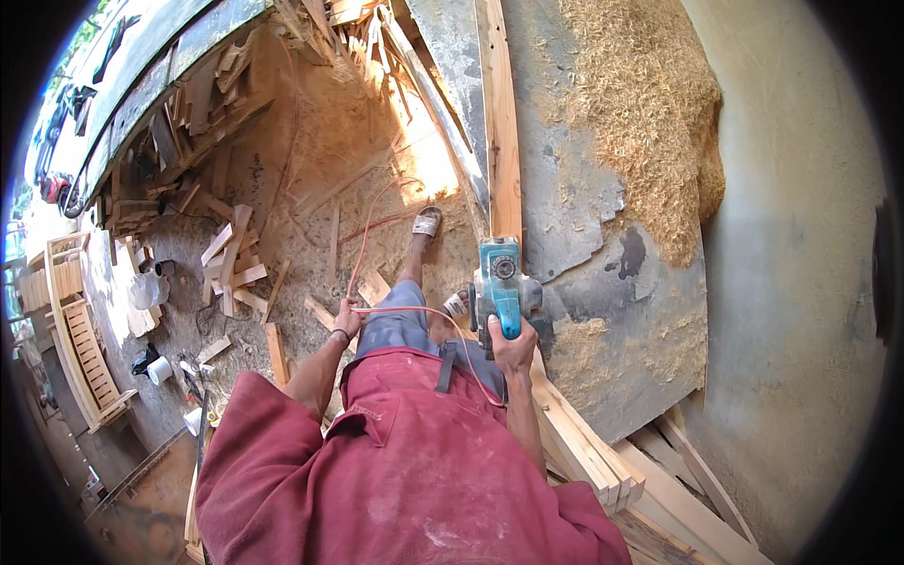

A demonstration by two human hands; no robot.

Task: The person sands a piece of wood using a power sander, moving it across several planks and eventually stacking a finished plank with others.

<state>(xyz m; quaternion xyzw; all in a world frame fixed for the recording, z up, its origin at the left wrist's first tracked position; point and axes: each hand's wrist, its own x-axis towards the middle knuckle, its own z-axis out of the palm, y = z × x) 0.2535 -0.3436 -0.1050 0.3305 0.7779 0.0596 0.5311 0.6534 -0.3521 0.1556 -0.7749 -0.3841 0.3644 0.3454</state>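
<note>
My right hand (513, 347) is wrapped round the rear handle of a teal electric hand planer (500, 273). The planer sits on a long wooden board (501, 122) that runs away from me along the edge of a grey worktop (603, 363). Out to the left, my left hand (347, 318) is closed on an orange power cord (400, 309). From that hand the cord crosses in front of my body toward my right side, and another stretch of it trails over the floor ahead. The planer's underside is hidden.
A large heap of wood shavings (650, 113) covers the worktop's far right, beside a plain wall (791, 282). Stacked planks (584, 438) lie near my right hip. Offcuts (235, 259) are piled on the floor at left, near a slatted wooden frame (87, 344).
</note>
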